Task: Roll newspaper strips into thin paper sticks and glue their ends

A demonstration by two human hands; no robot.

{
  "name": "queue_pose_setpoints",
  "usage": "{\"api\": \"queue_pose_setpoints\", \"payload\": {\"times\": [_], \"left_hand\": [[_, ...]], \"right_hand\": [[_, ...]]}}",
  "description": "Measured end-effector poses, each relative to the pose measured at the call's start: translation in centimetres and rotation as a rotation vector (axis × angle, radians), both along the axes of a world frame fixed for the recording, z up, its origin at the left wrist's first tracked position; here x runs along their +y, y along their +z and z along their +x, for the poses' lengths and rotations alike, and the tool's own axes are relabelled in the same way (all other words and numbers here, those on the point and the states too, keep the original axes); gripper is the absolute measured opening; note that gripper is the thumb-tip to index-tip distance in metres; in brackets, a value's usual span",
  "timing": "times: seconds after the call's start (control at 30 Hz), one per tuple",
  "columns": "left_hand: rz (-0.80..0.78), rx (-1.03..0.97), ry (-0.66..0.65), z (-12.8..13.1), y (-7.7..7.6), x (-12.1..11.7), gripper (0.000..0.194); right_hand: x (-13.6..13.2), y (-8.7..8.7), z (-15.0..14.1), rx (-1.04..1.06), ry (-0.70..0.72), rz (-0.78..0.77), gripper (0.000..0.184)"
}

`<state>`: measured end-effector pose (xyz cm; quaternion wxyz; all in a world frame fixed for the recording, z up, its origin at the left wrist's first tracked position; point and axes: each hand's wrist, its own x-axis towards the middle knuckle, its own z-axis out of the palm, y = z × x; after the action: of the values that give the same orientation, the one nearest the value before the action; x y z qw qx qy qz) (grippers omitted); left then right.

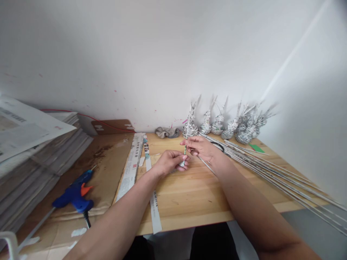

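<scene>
Between my hands stands a thin rolled paper stick (185, 148), nearly upright, white above with a green-marked lower part. My left hand (172, 161) is closed around its lower end, where a bit of pale paper shows between thumb and fingers. Just above, my right hand (199, 146) pinches the stick with thumb and fingertips. Both hands are over the wooden table (189, 202). Under my right wrist another thin paper stick (206, 166) lies on the wood. A newspaper strip (155, 213) lies partly beneath my left forearm.
Woven paper figures (217, 125) line the wall, beside a grey cloth (167, 132). Several long paper sticks (260, 168) fan out at right near a green card (257, 148). Stacked newspaper strips (132, 169), a blue glue gun (76, 191) on cardboard (108, 169) and piled newspapers (54, 151) are left.
</scene>
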<state>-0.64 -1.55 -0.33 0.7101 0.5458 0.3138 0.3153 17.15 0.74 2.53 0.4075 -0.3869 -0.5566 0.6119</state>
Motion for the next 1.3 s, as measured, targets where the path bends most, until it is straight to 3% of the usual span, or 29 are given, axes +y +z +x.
{"api": "queue_pose_setpoints", "payload": {"times": [0.13,0.3,0.47,0.67,1.1,1.3], "left_hand": [[0.004,0.007,-0.001,0.04,0.03,0.0,0.043],[-0.01,0.019,0.008,-0.01,0.05,0.01,0.044],[0.006,0.056,-0.003,-0.06,0.01,-0.06,0.043],[0.007,0.055,-0.011,-0.07,-0.15,0.01,0.042],[0.034,0.071,-0.004,0.03,0.23,-0.19,0.041],[0.021,0.065,-0.006,-0.05,-0.01,0.0,0.043]], "right_hand": [[0.05,-0.02,-0.03,0.012,-0.09,0.013,0.03],[0.03,-0.02,-0.17,0.002,-0.043,0.029,0.03],[0.06,-0.08,-0.27,0.058,-0.166,0.034,0.031],[-0.29,0.34,-0.1,0.081,-0.067,0.017,0.026],[-0.23,0.65,-0.75,0.11,-0.306,0.091,0.035],[-0.2,0.68,-0.22,0.16,-0.165,0.097,0.03]]}}
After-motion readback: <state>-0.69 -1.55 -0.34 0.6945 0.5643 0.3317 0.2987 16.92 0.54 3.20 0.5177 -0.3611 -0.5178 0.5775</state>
